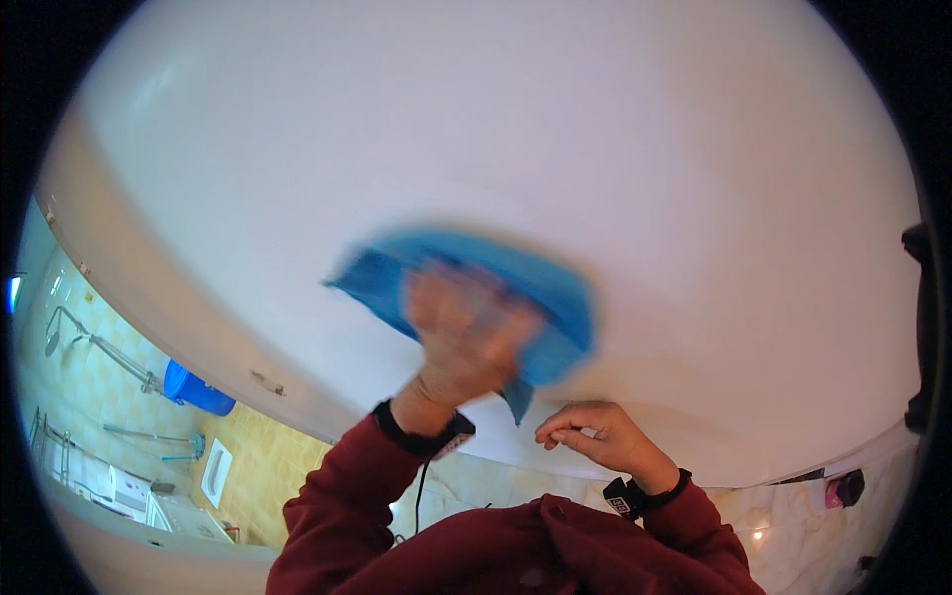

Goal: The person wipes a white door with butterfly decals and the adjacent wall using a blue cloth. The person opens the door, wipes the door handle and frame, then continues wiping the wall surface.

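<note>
My left hand lies palm down with its fingers on a crumpled blue cloth, blurred by motion. The cloth rests against a broad, smooth white panel, probably a door, and one corner of it hangs below my wrist. My right hand is at the panel's near edge, to the right of the cloth. Its fingers are loosely curled towards the thumb, and nothing shows between them. Whether it touches the panel I cannot tell.
A metal plate sits in the panel's left edge. Beyond that edge is a tiled washroom with a shower head, a blue bucket and a white floor basin. Dark objects stand at the far right, by a marbled floor.
</note>
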{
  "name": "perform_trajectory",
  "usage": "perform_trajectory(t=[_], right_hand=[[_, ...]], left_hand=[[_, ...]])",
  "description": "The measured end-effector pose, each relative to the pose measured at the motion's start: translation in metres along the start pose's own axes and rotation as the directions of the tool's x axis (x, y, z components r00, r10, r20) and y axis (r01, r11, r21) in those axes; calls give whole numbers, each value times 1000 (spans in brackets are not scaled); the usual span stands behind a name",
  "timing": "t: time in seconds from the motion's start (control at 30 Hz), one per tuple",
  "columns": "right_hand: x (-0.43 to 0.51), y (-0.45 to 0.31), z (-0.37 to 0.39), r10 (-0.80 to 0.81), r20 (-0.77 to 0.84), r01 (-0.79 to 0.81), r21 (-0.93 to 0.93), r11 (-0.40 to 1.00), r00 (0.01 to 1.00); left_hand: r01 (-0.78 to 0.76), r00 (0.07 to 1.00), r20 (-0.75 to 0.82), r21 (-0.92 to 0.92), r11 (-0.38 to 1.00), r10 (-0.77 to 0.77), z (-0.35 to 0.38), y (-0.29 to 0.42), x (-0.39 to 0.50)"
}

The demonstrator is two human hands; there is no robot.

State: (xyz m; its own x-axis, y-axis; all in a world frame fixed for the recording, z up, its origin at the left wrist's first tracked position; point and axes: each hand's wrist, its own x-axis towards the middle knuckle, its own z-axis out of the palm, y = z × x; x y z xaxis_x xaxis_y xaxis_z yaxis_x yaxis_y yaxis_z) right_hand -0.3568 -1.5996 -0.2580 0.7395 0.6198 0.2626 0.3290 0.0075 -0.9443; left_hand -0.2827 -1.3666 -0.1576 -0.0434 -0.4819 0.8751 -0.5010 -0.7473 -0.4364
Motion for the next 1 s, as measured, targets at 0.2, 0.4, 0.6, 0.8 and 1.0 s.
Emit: perform_trajectory(t=[0.2, 0.4, 0.6, 0.8, 1.0], right_hand=[[-9, 2, 0, -8, 17, 8, 3, 1000, 1000], [-17, -7, -2, -32, 24, 32, -23, 999, 999], [-22, -4, 0, 60, -125, -24, 276, 961, 990], [-23, -19, 2, -13, -184, 74, 329, 941, 983], [-6, -77, -5, -118, -398, 349, 582, 734, 910]], left_hand=[[243, 940, -178, -248, 938, -290, 4, -2, 12], [-381, 924, -8, -110, 918, 383, 12, 12, 21], [169, 935, -283, -180, 969, -215, -2, 11, 46], [-153, 986, 5, -390, 908, 168, 4, 54, 24], [65, 998, 45, -794, 604, -49, 9, 62, 20]])
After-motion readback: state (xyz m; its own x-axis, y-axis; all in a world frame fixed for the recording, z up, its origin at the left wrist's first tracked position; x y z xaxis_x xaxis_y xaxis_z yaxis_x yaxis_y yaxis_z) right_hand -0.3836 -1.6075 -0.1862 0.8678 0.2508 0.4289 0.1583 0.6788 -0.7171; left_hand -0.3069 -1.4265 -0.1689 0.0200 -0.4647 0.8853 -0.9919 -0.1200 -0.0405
